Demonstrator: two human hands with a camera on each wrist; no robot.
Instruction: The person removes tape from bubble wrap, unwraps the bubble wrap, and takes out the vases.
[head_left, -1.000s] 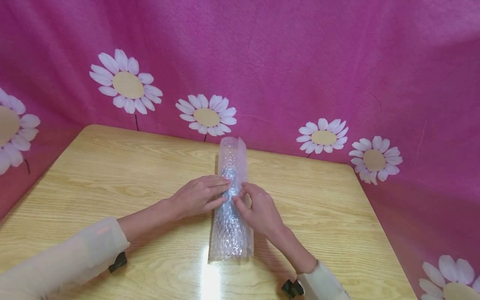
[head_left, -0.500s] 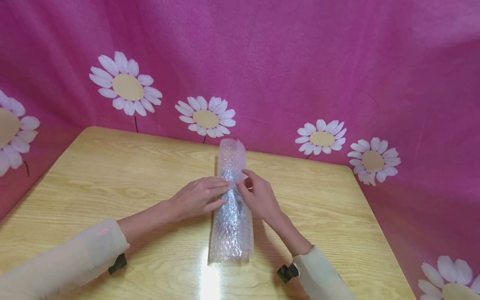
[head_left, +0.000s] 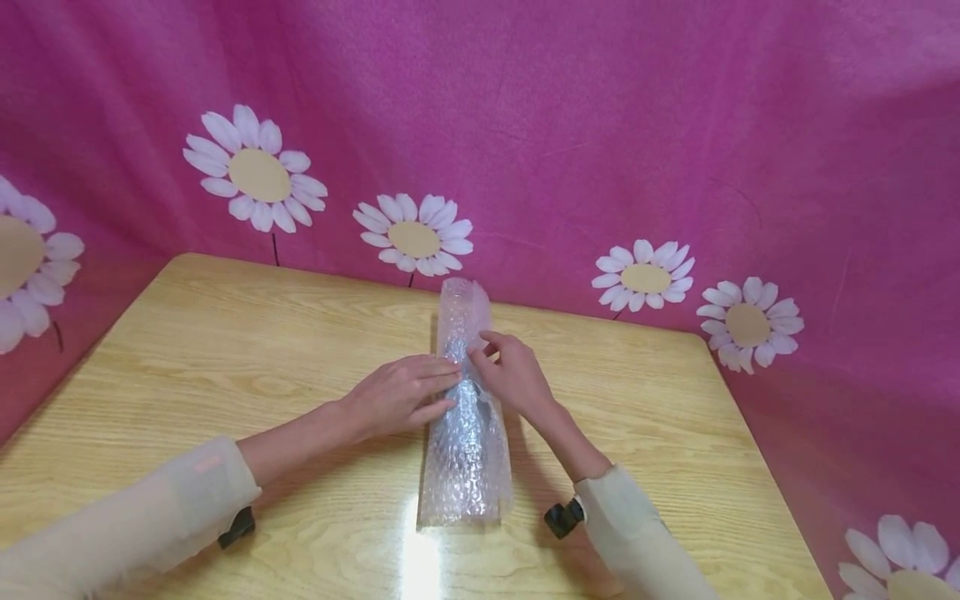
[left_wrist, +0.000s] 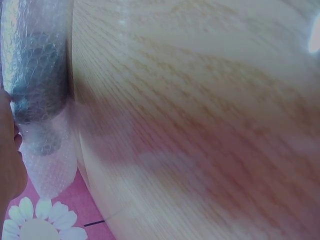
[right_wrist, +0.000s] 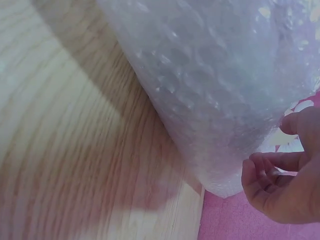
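On the left, I see the honey-coloured wooden table [head_left: 247, 350] spread wide, so I have plenty of side room. The left hand [head_left: 401, 393] has stayed put. Its fingers lie almost straight on the left of the long, see-through bubble-wrap roll [head_left: 459, 475], not curled around it. The roll lies along the middle of the table, and a dark, bottle-like shape [left_wrist: 42, 75] shows inside. Its far end comes up by the back edge, near the bright pink cloth with white flowers [head_left: 525, 108], so I'd have little room that way. Just now the right hand [head_left: 517, 375] went farther up the roll's right side, and the wrap at the near right stands out a little more. To me, that means the loose edge isn't flat there. The right fingers are bent at the wrap, but I can't tell if they pinch it. More wood runs off to the right edge.
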